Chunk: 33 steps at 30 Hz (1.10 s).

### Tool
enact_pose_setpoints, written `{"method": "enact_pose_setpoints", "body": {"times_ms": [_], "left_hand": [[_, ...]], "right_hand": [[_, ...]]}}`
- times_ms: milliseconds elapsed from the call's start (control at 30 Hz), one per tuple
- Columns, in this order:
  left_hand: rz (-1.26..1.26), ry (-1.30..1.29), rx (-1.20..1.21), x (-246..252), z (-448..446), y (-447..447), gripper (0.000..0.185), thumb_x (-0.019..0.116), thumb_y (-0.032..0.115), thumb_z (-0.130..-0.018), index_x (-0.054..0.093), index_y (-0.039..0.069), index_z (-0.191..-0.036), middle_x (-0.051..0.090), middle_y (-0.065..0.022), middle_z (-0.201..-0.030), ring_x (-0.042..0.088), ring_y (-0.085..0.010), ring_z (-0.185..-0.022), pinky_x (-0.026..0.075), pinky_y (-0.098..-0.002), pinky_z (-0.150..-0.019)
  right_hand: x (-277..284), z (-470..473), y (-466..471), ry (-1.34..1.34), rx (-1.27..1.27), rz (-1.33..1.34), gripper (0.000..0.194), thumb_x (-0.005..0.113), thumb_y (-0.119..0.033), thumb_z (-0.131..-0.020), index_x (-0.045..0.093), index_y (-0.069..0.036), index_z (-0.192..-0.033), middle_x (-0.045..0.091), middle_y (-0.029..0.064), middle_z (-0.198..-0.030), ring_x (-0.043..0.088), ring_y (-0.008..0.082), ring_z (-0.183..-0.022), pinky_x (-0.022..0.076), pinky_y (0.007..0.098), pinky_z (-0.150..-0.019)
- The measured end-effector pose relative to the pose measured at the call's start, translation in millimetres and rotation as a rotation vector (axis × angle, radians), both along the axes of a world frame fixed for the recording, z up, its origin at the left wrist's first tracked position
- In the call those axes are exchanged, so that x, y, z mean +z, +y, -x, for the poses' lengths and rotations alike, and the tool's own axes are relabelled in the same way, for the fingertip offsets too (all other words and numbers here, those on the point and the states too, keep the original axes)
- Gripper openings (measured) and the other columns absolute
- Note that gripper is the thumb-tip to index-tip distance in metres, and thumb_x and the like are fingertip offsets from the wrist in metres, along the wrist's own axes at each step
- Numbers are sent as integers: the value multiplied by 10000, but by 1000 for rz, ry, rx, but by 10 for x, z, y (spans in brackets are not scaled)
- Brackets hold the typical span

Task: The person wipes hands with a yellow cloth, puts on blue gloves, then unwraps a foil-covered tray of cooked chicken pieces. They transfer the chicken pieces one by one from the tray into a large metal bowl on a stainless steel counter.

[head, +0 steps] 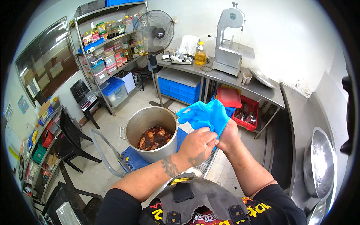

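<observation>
A thin blue disposable glove (208, 114) partly covers my right hand (226, 132), whose fingers are inside it while the wrist is bare. My bare left hand (201, 143) grips the glove's cuff near the right palm. Just left of the hands stands a large metal stockpot (166, 154), without a lid, on a blue platform cart (132, 159). Chunks of meat (151, 135) lie in dark brown liquid at the pot's bottom.
A grey cart handle (98, 153) rises left of the pot. Behind are a pedestal fan (154, 32), a steel table (194, 69) and a band saw (229, 42). Black chairs (70, 132) stand left; a steel counter (302, 126) with metal bowls (320, 166) lies right.
</observation>
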<state>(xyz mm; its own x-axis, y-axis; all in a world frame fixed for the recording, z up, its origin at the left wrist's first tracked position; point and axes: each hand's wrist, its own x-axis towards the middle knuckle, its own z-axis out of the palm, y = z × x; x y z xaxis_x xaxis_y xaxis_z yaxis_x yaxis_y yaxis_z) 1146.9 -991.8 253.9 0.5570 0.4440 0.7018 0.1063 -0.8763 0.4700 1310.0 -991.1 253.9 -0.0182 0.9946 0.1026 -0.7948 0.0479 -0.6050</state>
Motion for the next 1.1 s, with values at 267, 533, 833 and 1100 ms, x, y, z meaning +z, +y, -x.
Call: {"method": "enact_pose_setpoints", "body": {"times_ms": [267, 533, 833, 1100], "left_hand": [[27, 158, -26, -341, 6, 76, 114, 689, 114, -896, 602, 66, -840, 569, -136, -804, 605, -378, -777, 481, -486, -662], [80, 106, -78, -511, -65, 203, 76, 686, 83, -890, 627, 60, -847, 575, -130, -779, 607, -360, -768, 483, -456, -670], [124, 191, -216, -410, -45, 155, 83, 677, 157, -943, 667, 77, -926, 582, -83, -831, 584, -296, -795, 462, -423, -719], [94, 217, -247, -240, -153, 167, 95, 671, 164, -941, 673, 71, -963, 623, -124, -884, 638, -350, -862, 507, -474, -746]], "right_hand": [[-399, 37, 211, -295, -92, 54, 389, 500, -309, -1069, 602, -23, -1313, 706, 148, -1207, 684, 271, -1090, 540, 413, -985], [-832, -169, 411, -974, -196, 72, 401, 506, -300, -1073, 578, -46, -1374, 716, 119, -1210, 676, 240, -1131, 523, 387, -1009], [-590, -109, 345, -430, 38, -32, 427, 558, -377, -1035, 610, -30, -1279, 688, 184, -1293, 653, 274, -1184, 520, 381, -982], [248, 160, 121, -97, 156, 167, 799, 444, -666, -1011, 516, 35, -1387, 622, 233, -1222, 626, 301, -1087, 379, 442, -1178]]}}
